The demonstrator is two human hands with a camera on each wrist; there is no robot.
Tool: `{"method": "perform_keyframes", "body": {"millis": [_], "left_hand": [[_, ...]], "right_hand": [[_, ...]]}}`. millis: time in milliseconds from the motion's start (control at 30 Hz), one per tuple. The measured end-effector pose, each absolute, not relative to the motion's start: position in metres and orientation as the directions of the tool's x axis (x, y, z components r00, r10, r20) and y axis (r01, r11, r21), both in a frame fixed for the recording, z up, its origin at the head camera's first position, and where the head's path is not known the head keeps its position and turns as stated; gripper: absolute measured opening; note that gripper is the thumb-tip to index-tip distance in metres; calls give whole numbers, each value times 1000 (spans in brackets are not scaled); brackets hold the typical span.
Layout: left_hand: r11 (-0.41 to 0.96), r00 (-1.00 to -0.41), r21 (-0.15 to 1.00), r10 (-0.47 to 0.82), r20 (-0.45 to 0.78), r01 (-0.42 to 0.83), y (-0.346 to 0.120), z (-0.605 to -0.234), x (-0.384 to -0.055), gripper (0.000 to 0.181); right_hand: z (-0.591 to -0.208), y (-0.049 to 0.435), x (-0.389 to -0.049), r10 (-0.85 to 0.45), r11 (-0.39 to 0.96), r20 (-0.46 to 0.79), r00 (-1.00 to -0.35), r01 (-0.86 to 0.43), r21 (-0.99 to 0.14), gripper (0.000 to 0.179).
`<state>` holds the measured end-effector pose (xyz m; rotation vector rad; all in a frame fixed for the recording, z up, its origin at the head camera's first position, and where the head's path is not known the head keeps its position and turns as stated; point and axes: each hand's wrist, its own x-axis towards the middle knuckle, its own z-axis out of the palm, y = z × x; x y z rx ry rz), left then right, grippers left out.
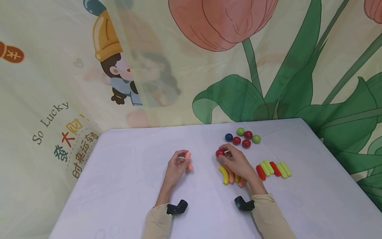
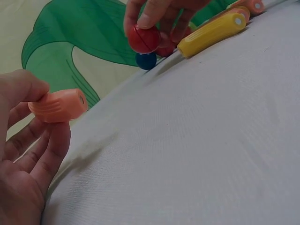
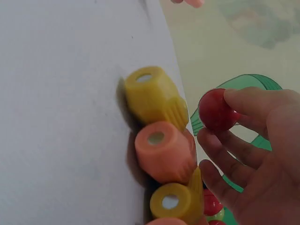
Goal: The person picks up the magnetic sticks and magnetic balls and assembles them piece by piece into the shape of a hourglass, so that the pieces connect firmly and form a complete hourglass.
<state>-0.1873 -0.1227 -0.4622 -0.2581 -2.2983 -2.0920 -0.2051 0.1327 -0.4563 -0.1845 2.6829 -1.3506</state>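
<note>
My left hand pinches a curved salmon-coloured toy rod between thumb and fingers. In the left wrist view that rod is held over the white table, its metal-dotted end facing outward. To the right, my right hand pinches a shiny red ball. Thumb and fingertips hold this ball in the right wrist view. Just below the right hand lies a row of curved yellow and salmon rods, partly hidden by that hand.
Behind the right hand is a cluster of balls: blue, red and green. Straight red and light green rods lie side by side on the right. A printed cloth hangs behind the table.
</note>
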Motion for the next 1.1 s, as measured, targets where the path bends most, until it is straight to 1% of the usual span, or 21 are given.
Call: {"method": "perform_keyframes", "body": {"millis": [100,367,533,633,800,967,1100], "left_hand": [[87,-983,984,107,147,157,-122,-463,-188,35],[98,-986,984,92,142,151,-124,-487,-199,33],[159,-989,978,79,126,137,-122,-489,-199,30],[195,-991,973,83,108,122,-121,-491,-198,29],[262,-993,959,80,88,107,-118,-494,-197,27],[383,-988,913,117,102,140,-117,-496,-196,25],[432,-983,887,144,113,165,-116,-496,-195,22]], "right_hand": [[-456,129,-204,-176,582,-65,-982,-50,-812,38],[-456,118,-203,-213,593,-36,-976,-100,-799,37],[-453,110,-202,-231,580,-38,-972,-106,-808,37],[-454,106,-200,-229,580,-56,-972,-90,-809,34],[-457,100,-199,-235,585,-41,-971,-108,-804,30],[-458,95,-198,-229,583,-32,-973,-110,-805,30],[-458,92,-196,-229,580,-26,-973,-115,-806,29]]}}
